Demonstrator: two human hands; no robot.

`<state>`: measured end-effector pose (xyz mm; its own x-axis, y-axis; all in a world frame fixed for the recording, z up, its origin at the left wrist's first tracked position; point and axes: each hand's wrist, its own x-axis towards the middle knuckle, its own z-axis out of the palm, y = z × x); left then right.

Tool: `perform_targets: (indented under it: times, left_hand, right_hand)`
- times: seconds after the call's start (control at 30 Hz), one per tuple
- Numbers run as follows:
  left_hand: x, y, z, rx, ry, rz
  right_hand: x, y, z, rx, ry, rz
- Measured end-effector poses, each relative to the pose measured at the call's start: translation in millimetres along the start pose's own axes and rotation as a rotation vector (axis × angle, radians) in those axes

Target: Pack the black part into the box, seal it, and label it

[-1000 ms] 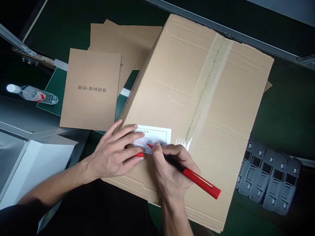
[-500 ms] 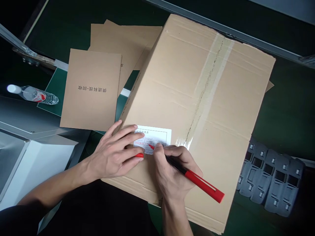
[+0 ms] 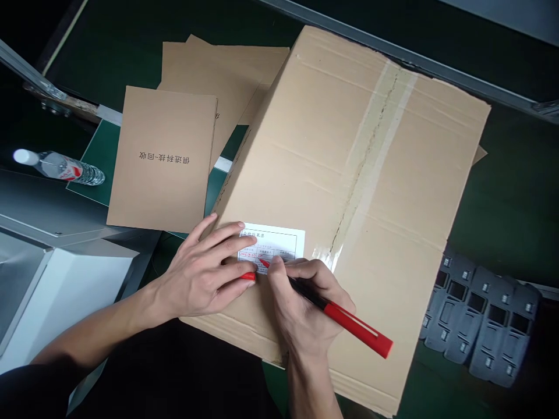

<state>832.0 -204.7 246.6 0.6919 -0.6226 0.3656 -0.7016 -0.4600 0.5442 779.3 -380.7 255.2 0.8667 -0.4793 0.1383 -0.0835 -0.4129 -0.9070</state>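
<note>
My right hand (image 3: 308, 314) grips a red-and-black marker pen (image 3: 358, 329). Its red tip touches, or nearly touches, a white printed label (image 3: 277, 235), where small red handwriting shows in the table's cells. The label lies at the near left of a large taped cardboard box (image 3: 305, 157). Spread flat over the box's near left corner, my left hand (image 3: 201, 273) rests its fingertips on the label's left edge. A small red cylindrical piece (image 3: 248, 276) pokes out between its thumb and forefinger; the rest of it is hidden.
Flat brown cardboard sheets (image 3: 163, 192) with printed characters lie left of the box. A clear plastic bottle (image 3: 61, 167) is at far left, above a grey metal cabinet (image 3: 78, 291). Several dark grey plastic cases (image 3: 484, 317) stand in a row at right. A metal rail (image 3: 349, 35) crosses behind the box.
The marker pen and my right hand have shifted slightly left across the label. My left hand stays where it was.
</note>
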Motion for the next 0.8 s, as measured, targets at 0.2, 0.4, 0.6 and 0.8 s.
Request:
perform_targets:
  times: [0.2,0.4,0.6,0.8]
  left_hand:
    - [-0.9,-0.2,0.1,-0.008,0.002,0.000]
    - [-0.7,-0.5,0.0,-0.005,-0.004,0.001]
    - [-0.2,-0.1,0.0,-0.007,-0.004,-0.001]
    - [-0.6,0.1,-0.1,-0.005,-0.012,-0.005]
  right_hand:
    - [-0.3,0.3,0.6,-0.010,0.055,0.029]
    - [0.2,1.0,0.8,-0.014,0.061,0.002]
    - [0.5,4.0,-0.7,0.006,0.029,-0.067]
    - [-0.8,4.5,-0.6,0.007,0.033,-0.043]
